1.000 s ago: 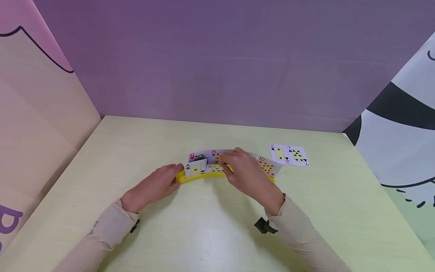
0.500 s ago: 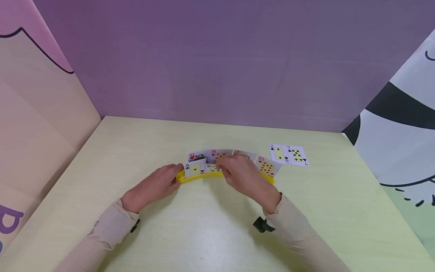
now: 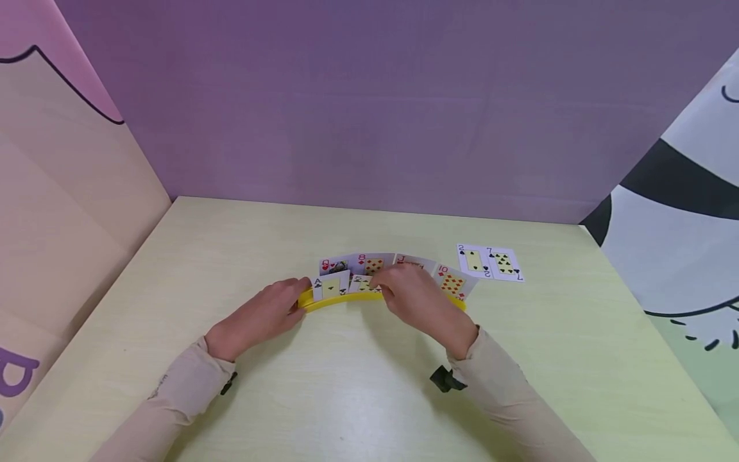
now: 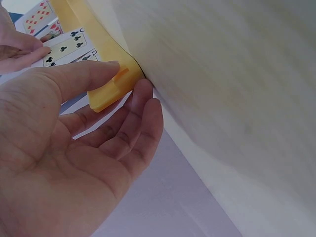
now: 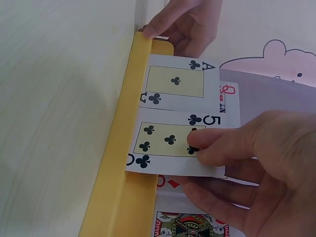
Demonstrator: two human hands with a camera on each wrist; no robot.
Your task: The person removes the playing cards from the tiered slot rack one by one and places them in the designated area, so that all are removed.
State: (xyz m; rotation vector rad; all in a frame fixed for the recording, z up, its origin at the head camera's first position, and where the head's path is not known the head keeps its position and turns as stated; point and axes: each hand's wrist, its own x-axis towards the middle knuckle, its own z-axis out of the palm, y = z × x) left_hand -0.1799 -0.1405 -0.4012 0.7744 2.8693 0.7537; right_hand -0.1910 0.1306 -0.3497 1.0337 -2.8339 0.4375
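A curved yellow card holder stands on the table with cards in two rows. My left hand grips its left end; in the left wrist view the thumb of the left hand lies on the yellow end. In the front row are the ace of clubs and, beside it, the five of clubs, its lower edge at the holder. My right hand pinches that five between thumb and fingers, as the right wrist view shows. Behind stand the queen of hearts, eight, a jack and ten of diamonds.
Two cards, a two and a seven of clubs, lie face up on the table at the back right of the holder. A purple wall rises behind the table.
My right hand has shifted slightly left and down since a second ago, showing the jack behind it. The five now shows more beside the ace. The left hand has stayed on the holder's end.
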